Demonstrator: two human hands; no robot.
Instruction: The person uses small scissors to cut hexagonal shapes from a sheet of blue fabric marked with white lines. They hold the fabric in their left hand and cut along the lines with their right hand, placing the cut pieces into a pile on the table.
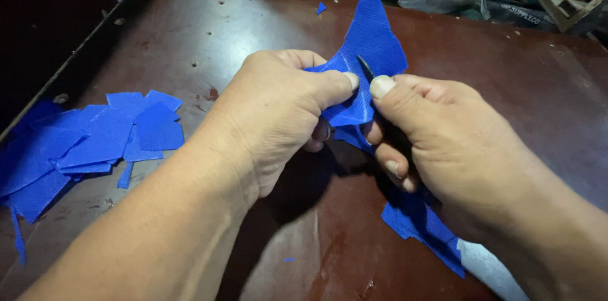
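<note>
Between both hands [354, 117], blue fabric piece [373, 41], pinched.

Head camera looks steeply down, close over the brown table [190, 35]

Printed pkgs [506, 13] along table's far edge

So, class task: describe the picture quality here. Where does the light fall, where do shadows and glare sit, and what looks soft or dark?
Head view: bright light on the left hand, right hand and blue fabric piece; a dark shadow lies on the brown table under the hands; pale glare sheens the tabletop near the bottom edge; the far left corner is nearly black; the clutter behind the table is dim; the blue cut pieces stay sharp.
</note>
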